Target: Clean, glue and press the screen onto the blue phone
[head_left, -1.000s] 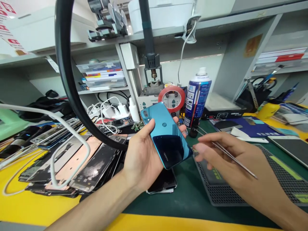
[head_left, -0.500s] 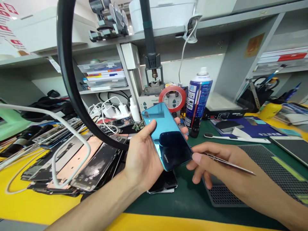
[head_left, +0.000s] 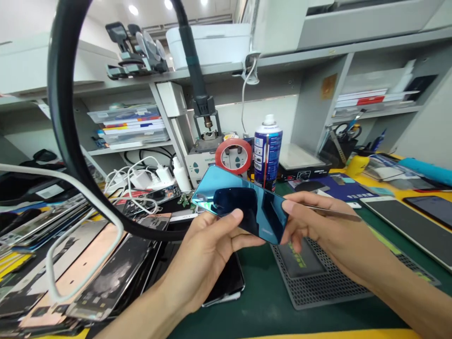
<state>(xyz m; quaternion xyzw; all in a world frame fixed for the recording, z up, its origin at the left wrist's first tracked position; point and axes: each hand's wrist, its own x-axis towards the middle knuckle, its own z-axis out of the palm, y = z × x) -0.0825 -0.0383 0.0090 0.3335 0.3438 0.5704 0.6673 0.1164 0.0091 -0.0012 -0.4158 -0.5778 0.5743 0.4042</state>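
Observation:
A shiny blue smartphone (head_left: 247, 200) is held tilted over the bench, its glossy back towards me. My left hand (head_left: 213, 240) is closed around its lower left edge, thumb on the back and fingers underneath. At the phone's right end, my right hand (head_left: 318, 226) pinches the corner. Slim metal tweezers (head_left: 339, 214) lie in that same hand, pointing right. Below my left hand rests a black-screened phone (head_left: 229, 278). Under my right hand is a grey perforated mat (head_left: 296, 287), partly covered.
Stripped phone parts (head_left: 102, 278) are piled at the left, with a white cable (head_left: 118, 226) looping over them. A black ring (head_left: 63, 103) arches in front. Behind stand a spray can (head_left: 267, 153) and red tape roll (head_left: 233, 155). A white-framed tablet (head_left: 409, 226) lies at the right.
The phone has turned from upright to nearly sideways, and my left thumb now presses on its back. My right hand has come onto its right end. The camera view has shifted right.

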